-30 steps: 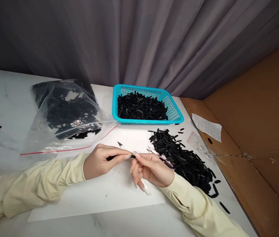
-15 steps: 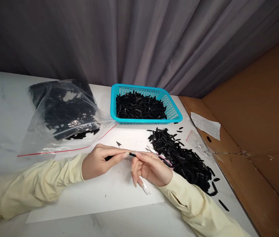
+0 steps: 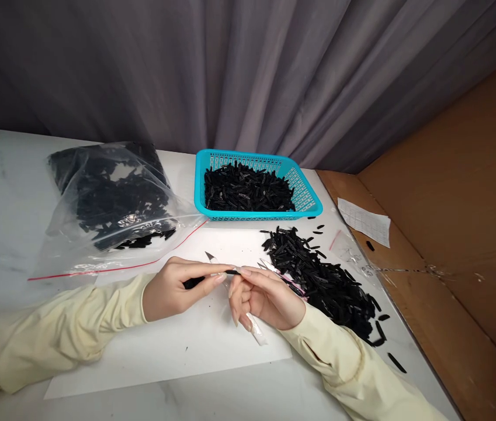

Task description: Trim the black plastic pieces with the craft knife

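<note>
Left hand (image 3: 173, 287) and right hand (image 3: 265, 298) both pinching one thin black strip (image 3: 230, 272), fingertips meeting over white paper (image 3: 177, 351). Small knife (image 3: 211, 257) lying just behind. Big pile of black strips (image 3: 326, 280) just right of right hand. Blue basket (image 3: 256, 190) and clear bag (image 3: 111, 204) farther back, both full of strips.

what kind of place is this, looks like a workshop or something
Probably a small hand-work station for sorting or trimming parts. A loose pile of black strips lies on the white table, more fill a turquoise basket and a clear zip bag, and the hands work one black strip over a paper sheet.
</note>
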`<state>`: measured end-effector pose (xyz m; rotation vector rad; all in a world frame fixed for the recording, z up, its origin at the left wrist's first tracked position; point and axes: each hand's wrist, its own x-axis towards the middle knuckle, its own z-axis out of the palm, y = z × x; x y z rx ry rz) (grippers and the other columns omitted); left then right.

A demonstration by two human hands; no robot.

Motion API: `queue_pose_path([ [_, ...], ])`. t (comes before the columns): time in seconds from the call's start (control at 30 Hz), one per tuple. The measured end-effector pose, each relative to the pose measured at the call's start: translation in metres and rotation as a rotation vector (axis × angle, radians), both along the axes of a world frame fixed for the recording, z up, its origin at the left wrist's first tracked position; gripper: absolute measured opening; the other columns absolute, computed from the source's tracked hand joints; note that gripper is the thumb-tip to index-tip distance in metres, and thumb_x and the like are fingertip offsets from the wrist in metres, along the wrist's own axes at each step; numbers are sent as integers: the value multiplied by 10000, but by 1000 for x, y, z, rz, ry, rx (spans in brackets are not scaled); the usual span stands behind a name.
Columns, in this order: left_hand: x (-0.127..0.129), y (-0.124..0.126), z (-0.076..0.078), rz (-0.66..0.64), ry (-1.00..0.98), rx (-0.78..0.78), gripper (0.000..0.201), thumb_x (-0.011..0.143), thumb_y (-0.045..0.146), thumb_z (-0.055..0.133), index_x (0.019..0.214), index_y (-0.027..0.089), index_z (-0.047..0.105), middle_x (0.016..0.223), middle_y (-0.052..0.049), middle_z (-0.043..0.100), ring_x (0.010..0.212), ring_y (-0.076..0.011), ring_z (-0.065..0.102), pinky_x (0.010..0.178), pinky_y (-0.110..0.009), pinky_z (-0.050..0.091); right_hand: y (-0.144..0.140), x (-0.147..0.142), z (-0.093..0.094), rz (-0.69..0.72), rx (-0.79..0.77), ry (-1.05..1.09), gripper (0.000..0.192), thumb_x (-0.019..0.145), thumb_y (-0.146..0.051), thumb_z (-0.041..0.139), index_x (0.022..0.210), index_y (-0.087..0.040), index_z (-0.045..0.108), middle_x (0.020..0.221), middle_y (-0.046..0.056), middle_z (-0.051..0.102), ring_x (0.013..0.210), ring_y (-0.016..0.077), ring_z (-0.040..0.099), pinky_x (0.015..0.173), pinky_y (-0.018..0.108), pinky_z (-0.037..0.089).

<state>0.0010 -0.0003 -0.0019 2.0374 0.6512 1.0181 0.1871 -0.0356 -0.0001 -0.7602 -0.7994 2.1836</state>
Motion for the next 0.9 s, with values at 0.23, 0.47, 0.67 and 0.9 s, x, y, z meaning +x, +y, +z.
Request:
queue_pose_path([
  [0.23,1,0,2,-8,-11,15,285,778,72,561,1025,154,678,907,-48,718,722,-140,690,669,-162,552,0,-1,-1,-12,16,2,330,843,-417,479,742,-112,555,556,50,648,387,108,541,391,206,408],
  [0.47,1,-1,2,18,-10,13,294,770,67,570,1035,145,672,833,-37,731,598,-110,671,570,-138,540,-1,-1,-1,-43,21,30,263,823,-361,545,775,-106,589,566,42,647,394,95,540,381,186,409],
  [0.67,2,-1,1,11,-11,17,296,773,64,568,1040,144,669,862,-46,727,641,-117,682,595,-136,538,-1,0,-1,-43,30,41,254,826,-344,555,846,-99,621,581,33,645,403,87,544,380,179,413],
  [0.9,1,1,-1,3,6,19,307,790,91,550,1076,145,649,795,-30,729,584,-93,644,577,-149,509,-1,0,-5,-53,33,5,225,806,-330,581,855,-113,612,568,20,635,383,87,535,346,176,396],
])
